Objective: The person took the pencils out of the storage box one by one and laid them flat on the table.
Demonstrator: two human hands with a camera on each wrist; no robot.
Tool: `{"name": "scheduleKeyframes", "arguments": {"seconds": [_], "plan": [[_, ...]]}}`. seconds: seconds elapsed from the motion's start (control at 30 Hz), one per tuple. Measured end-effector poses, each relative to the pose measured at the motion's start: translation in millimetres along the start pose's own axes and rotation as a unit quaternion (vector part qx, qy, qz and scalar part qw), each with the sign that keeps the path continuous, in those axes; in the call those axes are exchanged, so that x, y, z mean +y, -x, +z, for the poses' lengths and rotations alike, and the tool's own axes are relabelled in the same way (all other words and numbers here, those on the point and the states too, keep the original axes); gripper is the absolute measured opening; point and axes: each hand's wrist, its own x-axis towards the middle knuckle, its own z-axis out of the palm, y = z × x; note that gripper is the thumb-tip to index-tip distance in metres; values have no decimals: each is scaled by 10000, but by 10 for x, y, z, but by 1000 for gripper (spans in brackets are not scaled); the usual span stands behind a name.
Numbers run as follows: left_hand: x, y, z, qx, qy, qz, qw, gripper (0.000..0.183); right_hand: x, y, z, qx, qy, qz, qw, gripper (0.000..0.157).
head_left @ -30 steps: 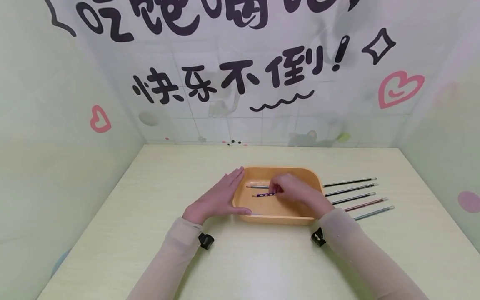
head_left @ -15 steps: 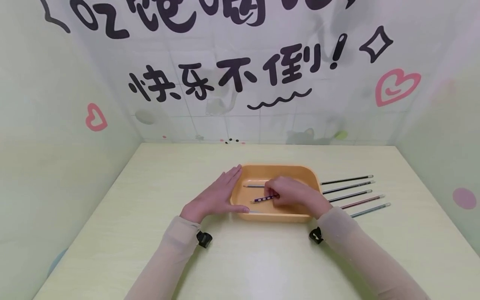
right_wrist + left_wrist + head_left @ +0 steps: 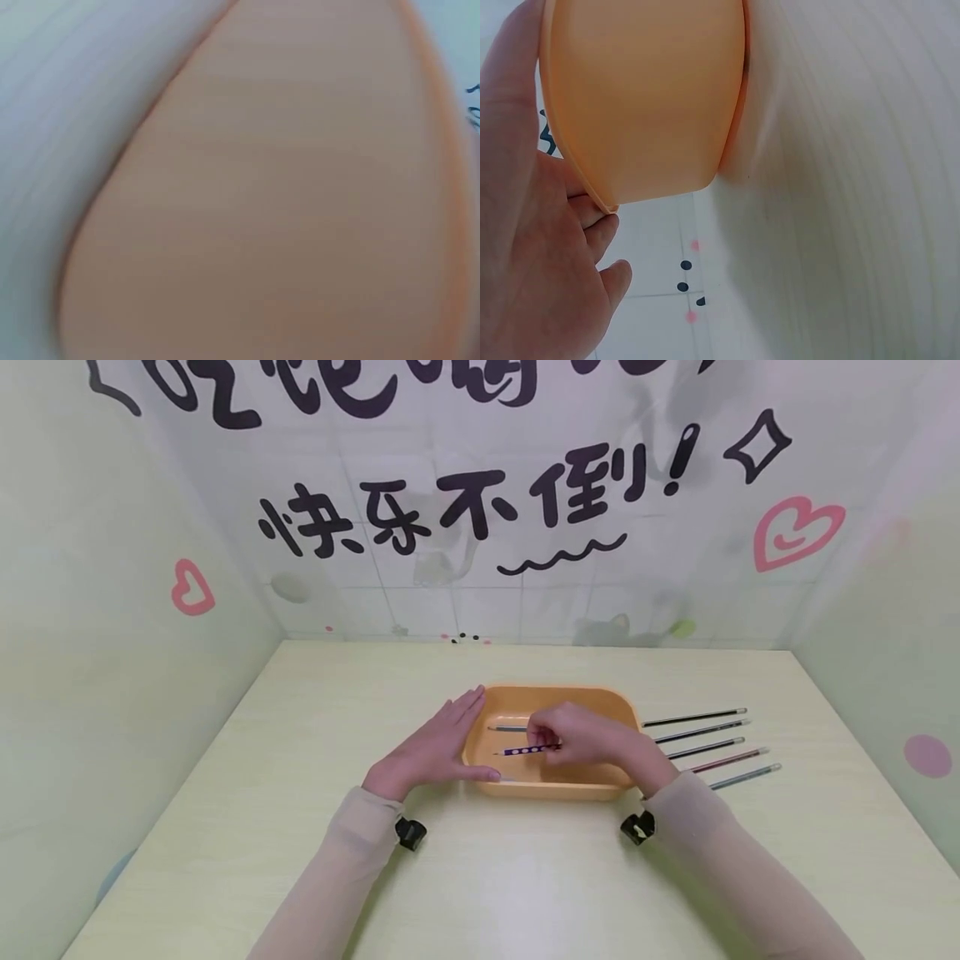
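Note:
In the head view, my right hand (image 3: 581, 733) pinches a dark purple pencil with pale spots (image 3: 521, 750) over the orange tray (image 3: 555, 792); its point faces left. My left hand (image 3: 431, 750) rests against the tray's left end, fingers extended along the rim and thumb on the near edge. Inside the tray lies a grey pencil (image 3: 507, 728), partly hidden by my right hand. A pale sliver (image 3: 507, 779) shows by my left thumb, too small to identify. The left wrist view shows the tray's outer wall (image 3: 645, 97) beside my fingers. The right wrist view is blurred.
Several pencils lie in a slanted row right of the tray, among them a black one (image 3: 697, 717), a reddish one (image 3: 731, 760) and a grey-green one (image 3: 746, 777). Their left ends pass behind the tray or right arm. A printed wall sheet (image 3: 337, 602) borders the table.
The purple pencil's tip dipped toward me, then rose and levelled slightly as my right hand lifted a little. My left hand and the tray have kept their places.

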Motion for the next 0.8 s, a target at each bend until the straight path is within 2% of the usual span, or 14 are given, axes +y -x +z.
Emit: {"name": "scheduleKeyframes", "arguments": {"seconds": [0.37, 0.63, 0.8], "plan": [[-25, -13, 22, -49, -72, -1, 10000, 121, -275, 213, -140, 353, 83, -556, 9978, 16], [-36, -13, 23, -20, -94, 50, 9999, 122, -391, 459, -230, 800, 280, -585, 9947, 20], [-38, -16, 19, -32, -89, 35, 9999, 122, -434, 603, -291, 905, 334, -520, 9940, 21]]}}
